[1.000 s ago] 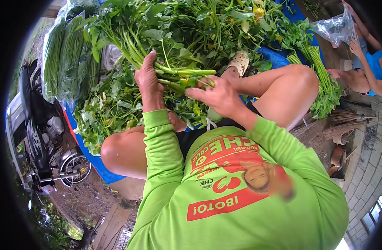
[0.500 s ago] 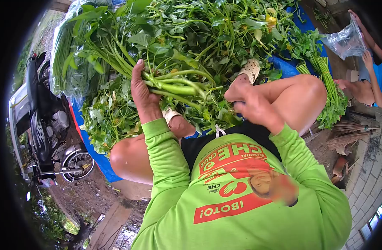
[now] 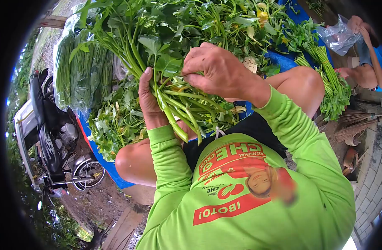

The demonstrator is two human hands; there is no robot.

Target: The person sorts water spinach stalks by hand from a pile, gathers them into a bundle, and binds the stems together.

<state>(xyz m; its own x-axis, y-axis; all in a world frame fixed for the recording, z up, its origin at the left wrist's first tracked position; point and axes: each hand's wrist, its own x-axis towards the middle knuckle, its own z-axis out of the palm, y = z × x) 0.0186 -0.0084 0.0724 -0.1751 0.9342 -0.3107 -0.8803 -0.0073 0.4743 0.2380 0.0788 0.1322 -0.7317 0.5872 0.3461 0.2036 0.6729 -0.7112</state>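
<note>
Bare earth point(image 3: 86, 204) lay around a blue tarp point(image 3: 103, 160), and a motorcycle point(image 3: 53, 143) stood off to the left of the head view. On the tarp a great heap of leafy greens point(image 3: 207, 25) spread out before the seated person. The left hand point(image 3: 151, 102) was closed around a bunch of stems point(image 3: 168, 110), thumb on top, leaves fanning up over the heap and the cut ends pointing down at the lap. Those ends had pointed sideways half a second before. The right hand point(image 3: 224, 71) had changed most: it had been low beside the foot, away from the bunch, and now it was up by the leaves, fingers curled in toward the thumb. I couldn't tell whether it pinched anything. As I judged it, attention had shifted from the stem ends to the leafy part. Two bent knees, the left knee point(image 3: 132, 162) and the right knee point(image 3: 307, 81), hemmed the bunch in, and loose greens crowded close under it, so its stems could easily tangle. Packed green bundles point(image 3: 76, 73) in plastic sat to the left; another green bundle point(image 3: 326, 71) lay past the right knee, near some stick brooms point(image 3: 353, 123). Beyond it, another person point(image 3: 372, 68) held a see-through bag point(image 3: 339, 37).
</note>
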